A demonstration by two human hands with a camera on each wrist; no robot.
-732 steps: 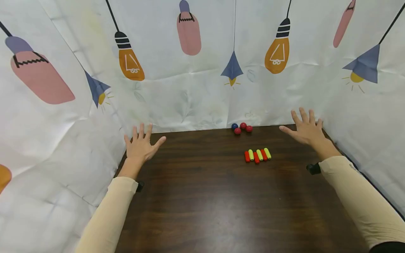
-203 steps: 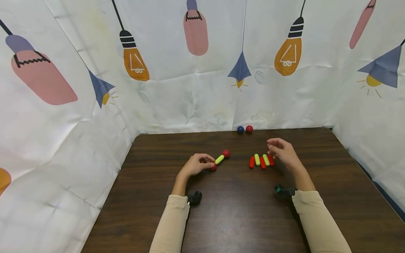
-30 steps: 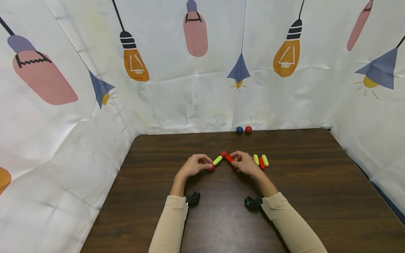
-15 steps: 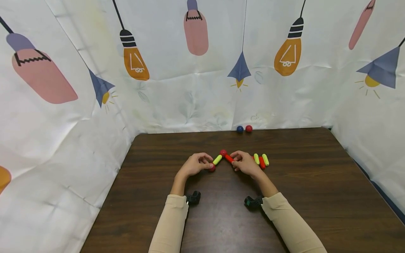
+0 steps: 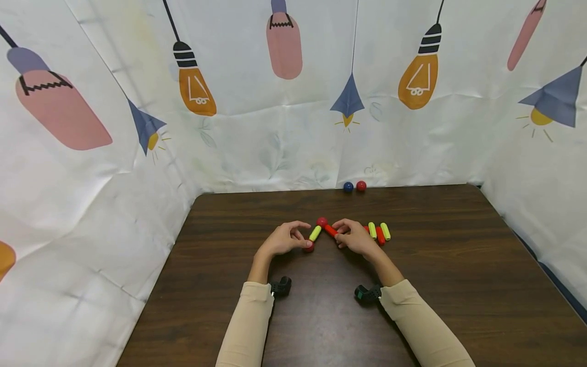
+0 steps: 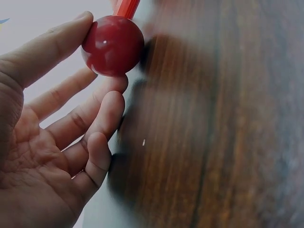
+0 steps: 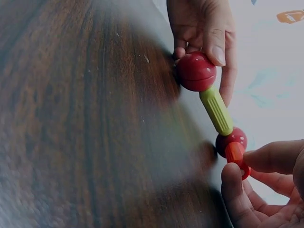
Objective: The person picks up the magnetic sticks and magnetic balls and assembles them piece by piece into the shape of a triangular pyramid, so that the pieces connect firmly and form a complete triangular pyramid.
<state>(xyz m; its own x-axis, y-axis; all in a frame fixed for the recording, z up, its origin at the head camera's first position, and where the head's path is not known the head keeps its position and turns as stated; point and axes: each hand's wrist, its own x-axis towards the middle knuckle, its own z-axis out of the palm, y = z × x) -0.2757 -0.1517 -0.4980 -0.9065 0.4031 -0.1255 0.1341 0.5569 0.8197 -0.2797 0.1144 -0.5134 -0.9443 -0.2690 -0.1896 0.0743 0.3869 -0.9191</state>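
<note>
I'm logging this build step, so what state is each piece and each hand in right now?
Left hand: pinches the near red ball.
Yellow rod: joined between the near red ball and the top red ball.
Right hand: pinches the red rod, its end at the top red ball.
Loose rods: lying side by side on the table.
Blue ball, far red ball: loose at the far edge.

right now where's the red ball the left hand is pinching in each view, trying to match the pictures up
Head: the red ball sits mid-table at the left hand's fingertips, at the near end of the yellow-green rod.
Left wrist: the ball is top left, pinched by thumb and finger.
Right wrist: the ball is upper centre, under the thumb.
Shared landmark: the yellow-green rod, seen in head and right wrist; it is out of the left wrist view.
</note>
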